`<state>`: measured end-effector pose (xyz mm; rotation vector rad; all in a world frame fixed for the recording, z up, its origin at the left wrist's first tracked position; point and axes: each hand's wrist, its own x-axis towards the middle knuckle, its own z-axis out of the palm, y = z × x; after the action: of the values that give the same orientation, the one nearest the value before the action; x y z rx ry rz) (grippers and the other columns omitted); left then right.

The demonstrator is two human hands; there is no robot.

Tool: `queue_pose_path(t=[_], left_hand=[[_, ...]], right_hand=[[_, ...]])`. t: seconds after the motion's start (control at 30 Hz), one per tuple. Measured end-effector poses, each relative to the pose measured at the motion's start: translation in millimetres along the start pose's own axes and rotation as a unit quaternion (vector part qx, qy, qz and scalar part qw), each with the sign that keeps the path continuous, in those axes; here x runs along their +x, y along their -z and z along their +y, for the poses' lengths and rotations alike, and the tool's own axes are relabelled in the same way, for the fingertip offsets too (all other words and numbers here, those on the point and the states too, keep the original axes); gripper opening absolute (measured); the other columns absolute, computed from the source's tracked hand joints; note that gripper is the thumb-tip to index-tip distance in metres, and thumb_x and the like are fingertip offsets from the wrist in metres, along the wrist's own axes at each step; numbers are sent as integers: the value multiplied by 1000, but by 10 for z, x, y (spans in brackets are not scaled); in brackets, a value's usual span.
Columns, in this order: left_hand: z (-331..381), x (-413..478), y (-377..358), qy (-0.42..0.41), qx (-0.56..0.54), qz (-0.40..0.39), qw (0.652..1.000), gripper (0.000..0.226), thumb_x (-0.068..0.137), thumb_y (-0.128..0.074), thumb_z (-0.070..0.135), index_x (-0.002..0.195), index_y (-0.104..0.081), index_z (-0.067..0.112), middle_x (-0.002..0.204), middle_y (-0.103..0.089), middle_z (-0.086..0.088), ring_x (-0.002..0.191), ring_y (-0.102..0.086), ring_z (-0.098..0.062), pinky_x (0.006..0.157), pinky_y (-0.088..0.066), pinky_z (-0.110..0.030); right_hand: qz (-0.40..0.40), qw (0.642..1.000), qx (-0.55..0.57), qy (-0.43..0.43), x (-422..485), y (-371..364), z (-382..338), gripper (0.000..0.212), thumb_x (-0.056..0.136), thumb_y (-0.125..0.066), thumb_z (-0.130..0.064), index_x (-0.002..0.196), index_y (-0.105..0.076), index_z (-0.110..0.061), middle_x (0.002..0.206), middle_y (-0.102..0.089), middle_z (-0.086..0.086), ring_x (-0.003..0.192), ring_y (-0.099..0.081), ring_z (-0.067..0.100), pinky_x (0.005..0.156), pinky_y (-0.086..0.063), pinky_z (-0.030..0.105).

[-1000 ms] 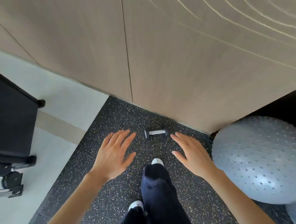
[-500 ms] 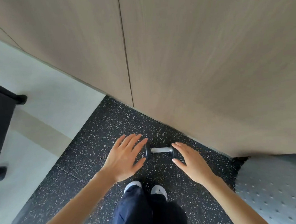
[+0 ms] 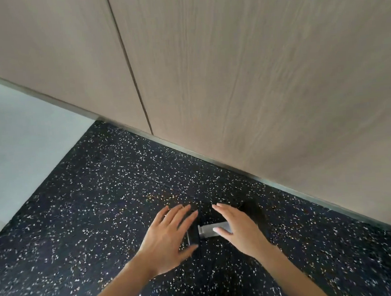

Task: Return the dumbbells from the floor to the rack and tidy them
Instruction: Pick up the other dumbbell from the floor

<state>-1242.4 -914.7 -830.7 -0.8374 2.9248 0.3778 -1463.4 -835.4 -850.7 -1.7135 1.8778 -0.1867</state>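
Dumbbell (image 3: 207, 231) lies between left hand (image 3: 167, 240) and right hand (image 3: 239, 230) (each grip spread flat, holding nothing).

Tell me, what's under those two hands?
A small dumbbell on the speckled floor: its shiny handle and one dark end show beside the left hand. The right hand covers its other end.

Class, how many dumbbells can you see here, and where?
1. A dumbbell with black ends and silver metal handle lies on the black speckled rubber floor between the left hand and right hand, which partly hide it. Others may be out of view.
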Motion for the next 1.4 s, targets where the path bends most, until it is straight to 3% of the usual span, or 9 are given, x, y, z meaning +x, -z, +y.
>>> queue_pose_path(t=[0.17, 0.33, 0.57, 0.8, 0.9, 1.03, 1.17, 1.3, 1.4], left_hand=[[-97, 143, -580, 3, -18, -33, 999, 92, 69, -44, 82, 139, -44, 21, 138, -52, 2, 125, -50, -17, 111, -29, -42], [-164, 217, -640, -4, -55, -49, 997, 103, 65, -41, 90, 139, -44, 20, 140, -50, 5, 124, -50, -14, 107, -23, -39], [-246, 185, -773, -84, -29, -47, 995, 110, 65, -37, 93, 145, -35, 19, 150, -37, 5, 134, -39, -14, 107, -23, -45], [-283, -100, -769, -49, -29, 4, 998, 97, 76, -38, 85, 146, -34, 18, 150, -38, 3, 134, -40, -16, 110, -23, -43], [-365, -230, -744, 19, -27, 36, 999, 87, 83, -39, 77, 146, -35, 17, 150, -37, 1, 136, -37, -17, 111, -22, -42], [-463, -337, -738, 67, -15, 19, 997, 85, 84, -38, 74, 146, -34, 16, 150, -36, -2, 136, -34, -19, 111, -22, -42], [-410, -417, -537, 75, -12, 1, 997, 81, 85, -38, 71, 145, -34, 16, 150, -37, -4, 134, -37, -20, 109, -24, -43], [-252, -580, 87, 60, -30, 20, 998, 70, 87, -44, 60, 139, -45, 15, 144, -45, -5, 128, -47, -21, 108, -27, -43], [-89, -722, 840, 32, -34, 37, 998, 65, 87, -50, 55, 137, -49, 14, 143, -47, -6, 129, -47, -21, 107, -31, -45]], right_hand=[[0, 997, -77, 1, 213, -459, 267, 65, 89, -47, -54, 144, -27, -27, 141, -43, -6, 128, -41, 14, 106, -32, 29], [73, 992, -99, 3, 188, -644, 298, 82, 80, -7, -79, 129, -49, -29, 99, -68, -8, 89, -64, 14, 81, -46, 32], [88, 986, -141, -32, -17, -891, 231, 52, 76, -33, -73, 95, -64, -36, 64, -60, -12, 56, -58, 9, 57, -46, 26], [46, 994, -101, -11, -85, -938, 216, 50, 76, -30, -76, 96, -57, -40, 61, -58, -16, 49, -55, -1, 39, -36, 17], [46, 995, -91, -2, -23, -884, 281, 60, 80, -16, -78, 108, -54, -41, 71, -63, -16, 59, -60, 1, 45, -44, 21], [5, 998, -58, 3, 101, -767, 313, 77, 68, -8, -83, 123, -45, -44, 94, -68, -11, 81, -65, 9, 67, -50, 29], [-30, 998, -2, -63, -64, -590, 171, 84, 62, -9, -90, 119, -48, -42, 90, -67, -11, 80, -64, 11, 69, -48, 28], [-51, 981, 104, -153, -561, 6, -201, 48, 82, -44, -66, 117, -53, -35, 76, -62, -14, 64, -58, 2, 61, -40, 15], [-43, 971, 133, -194, -1006, 715, -577, 33, 86, -51, -53, 113, -54, -33, 67, -59, -12, 53, -53, 1, 52, -37, 12]])
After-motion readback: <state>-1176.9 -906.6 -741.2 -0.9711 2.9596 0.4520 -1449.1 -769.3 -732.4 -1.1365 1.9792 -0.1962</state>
